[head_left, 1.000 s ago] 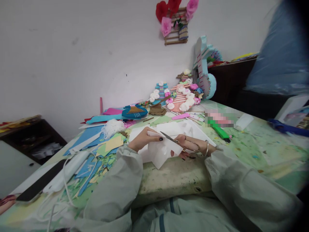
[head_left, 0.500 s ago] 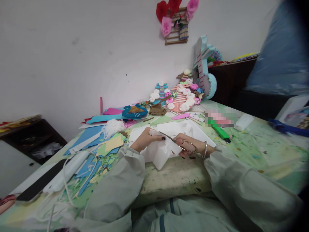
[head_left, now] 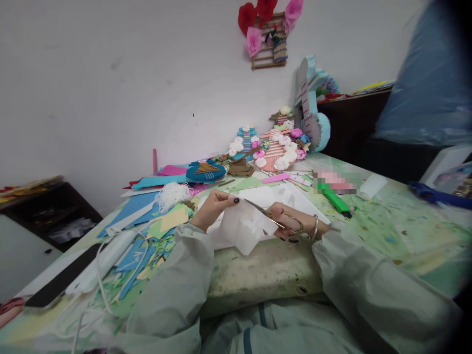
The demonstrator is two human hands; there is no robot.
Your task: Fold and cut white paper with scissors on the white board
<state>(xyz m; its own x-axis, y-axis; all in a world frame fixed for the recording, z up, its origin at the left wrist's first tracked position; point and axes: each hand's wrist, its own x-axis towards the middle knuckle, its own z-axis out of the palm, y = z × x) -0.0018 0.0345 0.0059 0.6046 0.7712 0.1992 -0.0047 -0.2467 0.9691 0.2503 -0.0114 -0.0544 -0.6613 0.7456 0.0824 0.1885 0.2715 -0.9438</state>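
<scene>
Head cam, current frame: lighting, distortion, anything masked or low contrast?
Head view: soft light, wall brighter mid-frame, dimmer toward upper left; head view: black shading along the right edge, right sleeve apparently stretched by the wide lens; head view: pixelated patch masks something beside the green tool; head view: white paper in left hand blends into white sheets behind.

Head camera, one — my single feed. Position: worn on the head, above the lap (head_left: 291, 327). Facing: forward and down over the table (head_left: 372, 241) to the wall (head_left: 110, 98). Range: sleeves (head_left: 173, 280) nearest, left hand (head_left: 212, 209) and right hand (head_left: 289, 217) close, mid-frame — wall farthest.
</scene>
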